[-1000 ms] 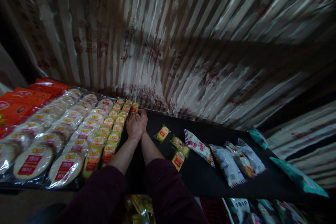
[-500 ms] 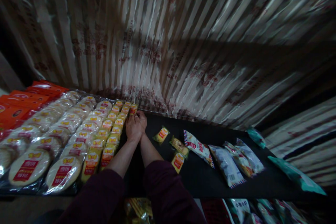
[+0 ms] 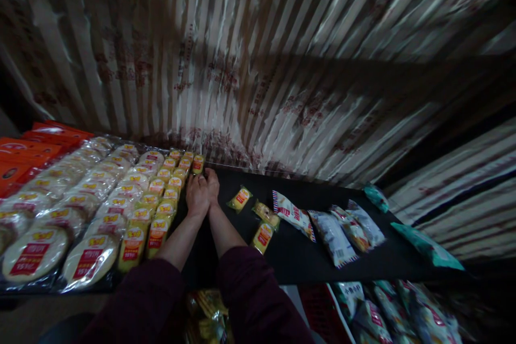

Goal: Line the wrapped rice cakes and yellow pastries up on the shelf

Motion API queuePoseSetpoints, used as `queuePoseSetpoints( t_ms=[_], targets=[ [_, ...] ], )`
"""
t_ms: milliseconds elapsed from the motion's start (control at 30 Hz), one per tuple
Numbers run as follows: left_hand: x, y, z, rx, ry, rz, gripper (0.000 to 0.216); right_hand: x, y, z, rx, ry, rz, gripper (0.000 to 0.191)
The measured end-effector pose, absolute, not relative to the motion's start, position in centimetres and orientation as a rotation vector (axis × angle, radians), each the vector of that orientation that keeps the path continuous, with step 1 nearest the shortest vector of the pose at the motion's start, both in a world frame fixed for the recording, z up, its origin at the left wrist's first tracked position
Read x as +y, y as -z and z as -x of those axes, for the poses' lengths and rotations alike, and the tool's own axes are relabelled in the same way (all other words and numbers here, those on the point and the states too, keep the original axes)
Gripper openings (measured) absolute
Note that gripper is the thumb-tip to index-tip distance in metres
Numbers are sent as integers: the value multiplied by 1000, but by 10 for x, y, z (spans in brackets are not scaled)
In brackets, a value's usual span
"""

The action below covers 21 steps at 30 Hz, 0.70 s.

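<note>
My left hand (image 3: 196, 196) and my right hand (image 3: 212, 181) lie side by side, touching, on the black shelf (image 3: 298, 263). They are at the far end of a row of small yellow packets (image 3: 161, 215). The left hand's fingers curl downward beside the row, and what they hold is hidden. My right hand is partly covered by the left, with its fingertips close to the last yellow packet (image 3: 198, 163). The light is too dim to show its fingers clearly. Both arms wear dark maroon sleeves (image 3: 250, 301).
Round flat cakes in clear wrap (image 3: 80, 199) fill the shelf's left side, with orange boxes (image 3: 24, 150) beyond them. Loose yellow packets (image 3: 263, 235) and striped snack bags (image 3: 334, 231) lie to the right, then teal bags (image 3: 427, 247). A striped wrapped wall (image 3: 282, 64) rises behind. More packets (image 3: 379, 312) sit below.
The view has shifted slightly, so everything sits a little further left and higher. My hands stay together at the end of the yellow packet row.
</note>
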<state>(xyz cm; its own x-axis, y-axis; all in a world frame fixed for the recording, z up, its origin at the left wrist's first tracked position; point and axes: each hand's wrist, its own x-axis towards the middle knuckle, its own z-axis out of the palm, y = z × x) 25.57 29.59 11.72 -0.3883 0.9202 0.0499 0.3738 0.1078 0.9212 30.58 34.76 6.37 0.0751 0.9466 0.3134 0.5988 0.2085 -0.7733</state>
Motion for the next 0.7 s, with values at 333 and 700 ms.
queuePoseSetpoints(
  t_ms=[333, 700],
  targets=[
    [272, -127, -265, 1798, -1126, -1215, 37, 309, -82, -316, -1521, -649, 1530, 24],
    [197, -133, -267, 1705, -999, -1305, 35, 223, -107, -342, -1647, -692, 1488, 30]
  ],
)
